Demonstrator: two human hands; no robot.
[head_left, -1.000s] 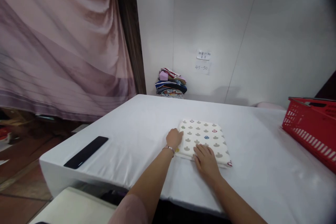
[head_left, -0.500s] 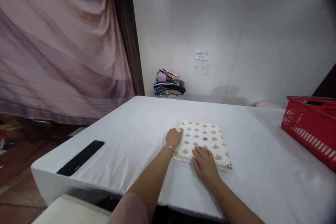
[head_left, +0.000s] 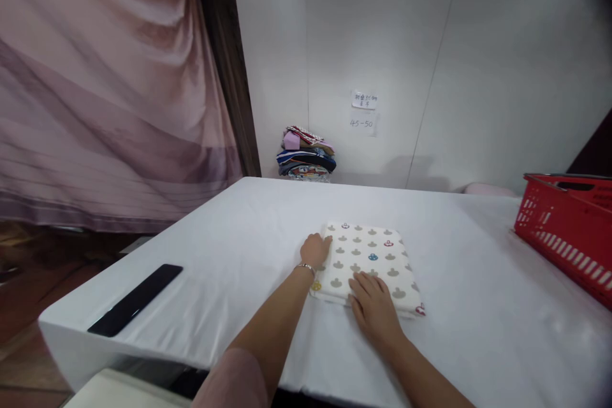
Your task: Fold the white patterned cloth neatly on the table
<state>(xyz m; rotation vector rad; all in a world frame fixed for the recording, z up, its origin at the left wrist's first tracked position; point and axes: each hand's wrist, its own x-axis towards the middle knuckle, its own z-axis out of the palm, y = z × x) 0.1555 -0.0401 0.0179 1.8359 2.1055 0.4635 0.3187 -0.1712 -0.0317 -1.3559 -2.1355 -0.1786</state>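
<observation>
A folded white cloth (head_left: 366, 268) printed with grey mushroom shapes and a few coloured ones lies flat on the white-covered table (head_left: 229, 248). At its left edge is my left hand (head_left: 315, 251), closed on the side of the fold, with the thumb on top and the other fingers mostly out of sight. My right hand (head_left: 375, 306) rests palm down across the near edge, its fingers stretched out over the print. Several layers show along the near edge of the cloth.
A black phone-like slab (head_left: 136, 299) lies near the table's left edge. On the right stands a red plastic basket (head_left: 564, 236). Folded fabrics (head_left: 306, 156) are piled beyond the far edge, against a wall with paper notes (head_left: 364, 122). A pink curtain (head_left: 119, 89) hangs at left.
The view has shifted slightly. The cloth's near left corner, with a yellow mushroom, shows more fully beside my left wrist. Both hands keep nearly the same places on the cloth.
</observation>
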